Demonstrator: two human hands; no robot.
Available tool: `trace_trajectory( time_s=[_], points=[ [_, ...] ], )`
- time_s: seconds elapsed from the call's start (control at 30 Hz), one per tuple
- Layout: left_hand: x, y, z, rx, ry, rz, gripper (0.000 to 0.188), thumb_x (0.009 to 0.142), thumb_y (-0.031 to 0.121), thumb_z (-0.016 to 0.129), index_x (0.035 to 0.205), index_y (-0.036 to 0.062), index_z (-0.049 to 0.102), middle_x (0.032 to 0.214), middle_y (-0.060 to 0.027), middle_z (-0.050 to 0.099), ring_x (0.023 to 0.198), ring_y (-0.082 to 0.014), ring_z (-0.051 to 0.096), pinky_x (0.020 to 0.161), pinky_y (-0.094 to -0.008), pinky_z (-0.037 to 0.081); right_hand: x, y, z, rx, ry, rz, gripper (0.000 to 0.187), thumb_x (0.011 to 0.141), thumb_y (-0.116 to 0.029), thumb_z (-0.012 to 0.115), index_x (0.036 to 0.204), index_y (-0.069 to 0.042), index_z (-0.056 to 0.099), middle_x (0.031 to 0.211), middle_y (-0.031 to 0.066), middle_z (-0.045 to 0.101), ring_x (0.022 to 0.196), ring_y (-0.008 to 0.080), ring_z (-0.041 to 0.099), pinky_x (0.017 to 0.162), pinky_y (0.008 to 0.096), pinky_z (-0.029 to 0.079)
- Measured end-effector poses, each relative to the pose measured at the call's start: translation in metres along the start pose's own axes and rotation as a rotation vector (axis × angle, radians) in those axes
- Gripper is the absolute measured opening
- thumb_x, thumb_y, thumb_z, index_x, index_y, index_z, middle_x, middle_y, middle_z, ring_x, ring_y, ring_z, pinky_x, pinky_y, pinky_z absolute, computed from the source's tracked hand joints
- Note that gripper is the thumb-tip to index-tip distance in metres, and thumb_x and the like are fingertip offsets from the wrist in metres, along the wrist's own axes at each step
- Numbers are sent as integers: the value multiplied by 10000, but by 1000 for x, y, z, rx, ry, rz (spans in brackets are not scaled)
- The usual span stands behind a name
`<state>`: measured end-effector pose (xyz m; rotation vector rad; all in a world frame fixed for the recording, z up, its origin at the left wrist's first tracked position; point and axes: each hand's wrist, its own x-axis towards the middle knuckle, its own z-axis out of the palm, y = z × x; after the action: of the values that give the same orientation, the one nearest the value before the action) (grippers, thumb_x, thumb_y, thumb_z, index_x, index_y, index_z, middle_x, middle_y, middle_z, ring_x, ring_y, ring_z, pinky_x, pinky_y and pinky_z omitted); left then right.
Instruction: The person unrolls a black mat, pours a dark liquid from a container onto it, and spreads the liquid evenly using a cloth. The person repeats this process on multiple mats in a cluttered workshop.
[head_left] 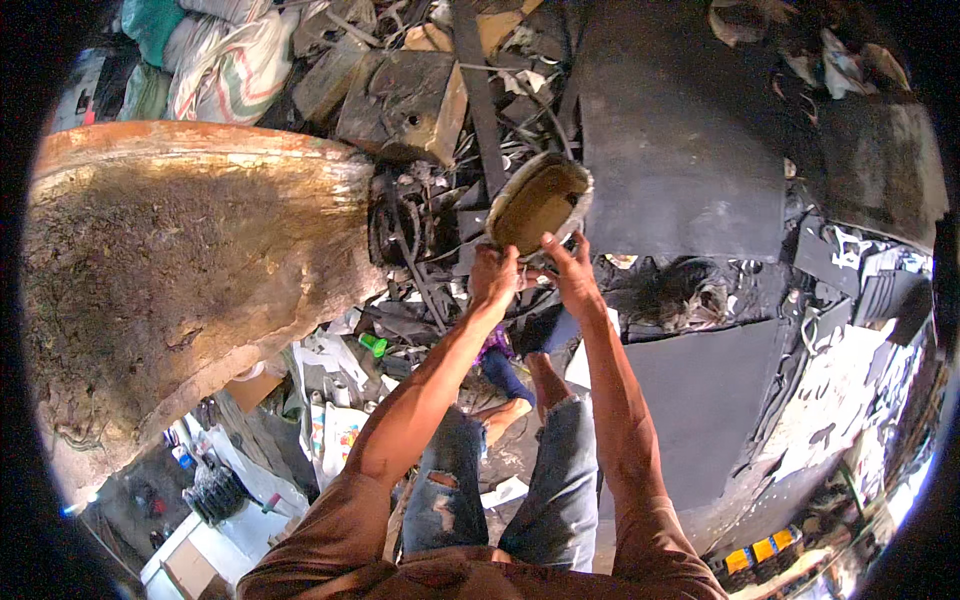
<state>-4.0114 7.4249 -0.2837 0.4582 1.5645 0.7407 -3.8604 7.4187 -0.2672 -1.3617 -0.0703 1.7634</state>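
Note:
Out in front of me, an oval, shallow, dish-like piece point(540, 205) with a brown inside and a pale, rough rim is held up and tilted. I cannot make out its exact kind. My left hand point(493, 277) grips its near left edge, the fingers bent and partly hidden under it. On the near right edge my right hand point(573, 272) is closed, its thumb along the rim. Both hands are near each other over a heap of dark strips and scraps point(425, 240).
A large, worn wooden block point(200, 230) fills the left. Black sheets point(680, 130) lie at the right, with another dark sheet point(700, 410) nearer me. A metal-like block point(405, 100) and striped sacks point(235, 75) stand farther off. A green plastic piece point(373, 345) lies among scraps.

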Motion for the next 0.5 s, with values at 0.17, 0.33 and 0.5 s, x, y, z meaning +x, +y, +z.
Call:
trace_trajectory(
  time_s=[0.17, 0.33, 0.5],
  points=[
    [21, 20, -33, 83, -249, -226, 539, 997, 493, 540, 1324, 84, 414, 1151, -227, 642, 852, -312, 725, 677, -446, 627, 32, 20, -10, 115, -4, -66, 1008, 816, -303, 818, 1540, -112, 142, 1455, 182, 434, 1337, 339, 450, 1083, 540, 390],
    [168, 126, -210, 806, 470, 945, 359, 1009, 331, 580, 1217, 39, 561, 1069, -109, 640, 1009, -253, 647, 866, -384, 517, 52, 9, -21, 72, -85, -40, 1017, 823, -333, 792, 1572, -120, 138, 1448, 153, 451, 1338, 326, 446, 1109, 552, 331],
    [326, 294, -222, 1119, 486, 1116, 714, 959, 474, 625, 1475, 33, 403, 1422, -214, 528, 1283, -390, 528, 1061, -504, 420, 89, 3, -38, -14, -20, -59, 1006, 847, -356, 765, 1581, -105, 125, 1518, 187, 400, 1378, 330, 415, 1102, 522, 355]
  ],
)
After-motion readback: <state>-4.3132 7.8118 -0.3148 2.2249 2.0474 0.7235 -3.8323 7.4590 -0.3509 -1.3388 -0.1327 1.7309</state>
